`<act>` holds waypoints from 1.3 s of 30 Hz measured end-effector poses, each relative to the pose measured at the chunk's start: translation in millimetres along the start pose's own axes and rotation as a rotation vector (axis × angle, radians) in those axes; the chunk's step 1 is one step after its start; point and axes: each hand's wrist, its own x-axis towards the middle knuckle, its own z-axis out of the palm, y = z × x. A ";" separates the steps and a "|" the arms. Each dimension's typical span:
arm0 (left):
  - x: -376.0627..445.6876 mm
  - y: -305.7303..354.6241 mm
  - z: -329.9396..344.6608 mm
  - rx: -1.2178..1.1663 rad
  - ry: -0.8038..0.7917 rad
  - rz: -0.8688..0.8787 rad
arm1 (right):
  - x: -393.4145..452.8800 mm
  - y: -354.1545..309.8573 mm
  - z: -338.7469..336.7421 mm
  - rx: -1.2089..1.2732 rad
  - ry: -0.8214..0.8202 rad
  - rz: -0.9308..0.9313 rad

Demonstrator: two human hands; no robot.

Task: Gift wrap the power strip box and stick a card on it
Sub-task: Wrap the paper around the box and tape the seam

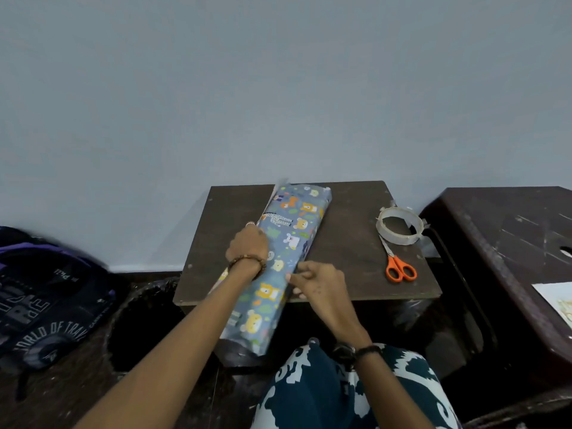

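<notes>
the left hand [249,243] is reaching in from the lower left, forearm stretched long and straight, wrist carrying a beaded bracelet [247,261]. its fingers are curling over the left long edge of the wrapped box [278,258] and pressing down on the paper there, knuckles up; the fingertips themselves are hidden against the paper. the right hand [315,284] is coming in from below, wrist bent, wearing a dark band [368,349], and its fingers are drawn together, pinching at the right long edge of the box about halfway along; what exactly lies between the fingertips cannot be told.

the box is lying diagonally on the small dark table [346,258], long and narrow, its near end hanging over the front edge toward the person's patterned lap [356,394]. the gift paper is looking smooth and slightly glossy, grey-blue with cartoon bears and green blobs, and a pale flap [280,185] is sticking up at the far left corner.

to the right on the table, well apart from the box, a roll of clear tape [399,226] is sitting with orange-handled scissors [397,261] lying just beside it, blades pointing under the roll. a dark backpack [46,292] is resting at far left.
</notes>
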 end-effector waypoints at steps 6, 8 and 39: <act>11.2 -10.2 -9.9 0.290 0.061 0.217 | -4.4 0.1 19.4 -0.076 -0.098 -0.114; 14.9 -12.2 -11.3 0.300 0.074 0.247 | -10.7 -6.0 23.7 -0.116 -0.129 -0.144; 9.9 -4.3 8.4 0.294 -0.042 0.354 | 88.0 -7.4 -57.0 -0.403 0.232 0.056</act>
